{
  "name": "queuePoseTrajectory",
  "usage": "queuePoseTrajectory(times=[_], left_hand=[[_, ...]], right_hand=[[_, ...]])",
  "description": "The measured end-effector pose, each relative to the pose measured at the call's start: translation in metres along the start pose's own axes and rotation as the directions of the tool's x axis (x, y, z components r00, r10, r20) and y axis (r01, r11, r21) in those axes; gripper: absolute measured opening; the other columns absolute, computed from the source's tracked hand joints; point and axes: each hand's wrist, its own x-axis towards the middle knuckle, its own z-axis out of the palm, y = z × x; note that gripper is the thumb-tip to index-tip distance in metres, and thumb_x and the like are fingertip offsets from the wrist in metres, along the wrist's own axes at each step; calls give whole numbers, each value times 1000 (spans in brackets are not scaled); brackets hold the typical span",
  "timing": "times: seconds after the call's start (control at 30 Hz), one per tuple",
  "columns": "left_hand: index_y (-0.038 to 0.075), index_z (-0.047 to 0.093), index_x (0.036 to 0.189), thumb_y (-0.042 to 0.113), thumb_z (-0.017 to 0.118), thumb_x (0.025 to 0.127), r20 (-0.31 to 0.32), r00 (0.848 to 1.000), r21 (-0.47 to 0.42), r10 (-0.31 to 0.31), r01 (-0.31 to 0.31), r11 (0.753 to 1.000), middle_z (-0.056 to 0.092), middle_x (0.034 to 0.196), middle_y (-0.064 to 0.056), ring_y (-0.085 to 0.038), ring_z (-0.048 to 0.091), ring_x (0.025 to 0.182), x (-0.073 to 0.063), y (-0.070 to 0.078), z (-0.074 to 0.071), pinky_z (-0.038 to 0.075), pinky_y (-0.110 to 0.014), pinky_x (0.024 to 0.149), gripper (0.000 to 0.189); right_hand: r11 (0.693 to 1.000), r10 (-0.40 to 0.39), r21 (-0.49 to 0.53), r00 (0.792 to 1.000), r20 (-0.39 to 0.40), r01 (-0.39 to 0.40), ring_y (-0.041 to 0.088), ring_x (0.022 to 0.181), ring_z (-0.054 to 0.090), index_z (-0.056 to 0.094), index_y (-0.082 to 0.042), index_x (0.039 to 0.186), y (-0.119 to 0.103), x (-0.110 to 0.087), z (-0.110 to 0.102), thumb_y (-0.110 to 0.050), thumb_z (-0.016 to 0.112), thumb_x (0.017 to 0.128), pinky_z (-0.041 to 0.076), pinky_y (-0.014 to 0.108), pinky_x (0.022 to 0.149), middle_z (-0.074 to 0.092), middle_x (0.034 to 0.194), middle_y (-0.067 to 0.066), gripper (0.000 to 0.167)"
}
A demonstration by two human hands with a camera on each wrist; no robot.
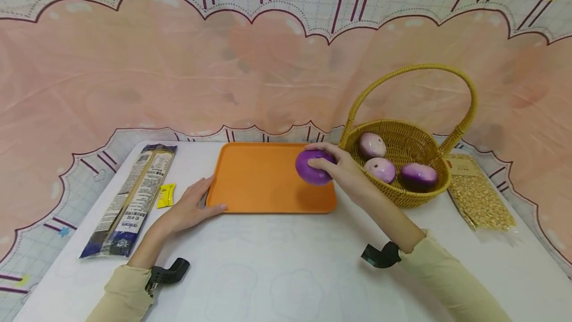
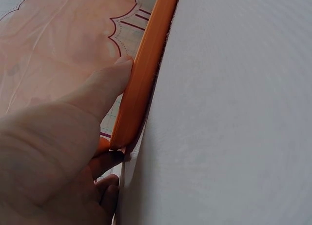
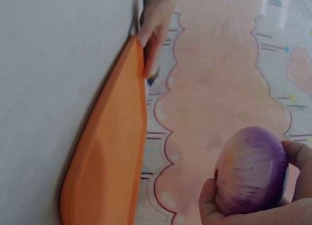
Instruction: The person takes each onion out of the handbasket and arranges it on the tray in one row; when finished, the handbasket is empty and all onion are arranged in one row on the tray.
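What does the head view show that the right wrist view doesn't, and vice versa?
Only head: the yellow wicker basket with three purple-and-white onions, and the plastic pack of golden kernels.
Only right wrist: the pale, streaked side of the round purple onion.
Both: the flat orange tray, the left hand touching its edge, and the right hand holding that onion.

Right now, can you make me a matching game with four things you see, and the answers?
Things:
1. Wicker basket
2. Yellow packet
3. Orange tray
4. Onion outside the basket

Clues:
A. Touched by the left hand
B. Held by the right hand
C. Has three onions inside
D. Beside the long printed package

Pairs: 1-C, 2-D, 3-A, 4-B
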Motion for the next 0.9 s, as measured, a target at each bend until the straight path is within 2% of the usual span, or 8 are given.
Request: queuePoseTrajectory(times=[0.33,0.67,0.9], left_hand=[[5,15,156,55,65,86,-2,1000,-3,8,-8,1000,19,159,-25,-48,10,147,0,2,0,15,-70,114,99],[4,15,155,55,65,86,-3,1000,-4,15,-15,1000,19,159,-26,-48,10,147,1,-1,1,15,-71,114,99],[5,14,156,55,65,86,-1,1000,-8,13,-13,1000,18,159,-25,-48,9,147,1,-1,1,15,-70,114,99]], right_hand=[[1000,-15,9,1000,5,15,32,127,47,60,-18,126,1,6,9,-24,64,92,48,46,101,48,141,6,35],[999,33,-1,999,7,-33,32,128,47,57,-17,130,2,11,16,-27,65,92,48,46,102,48,142,6,41],[999,39,-21,999,0,-39,32,127,47,57,-21,131,0,14,21,-29,66,91,49,46,101,48,142,5,41]])
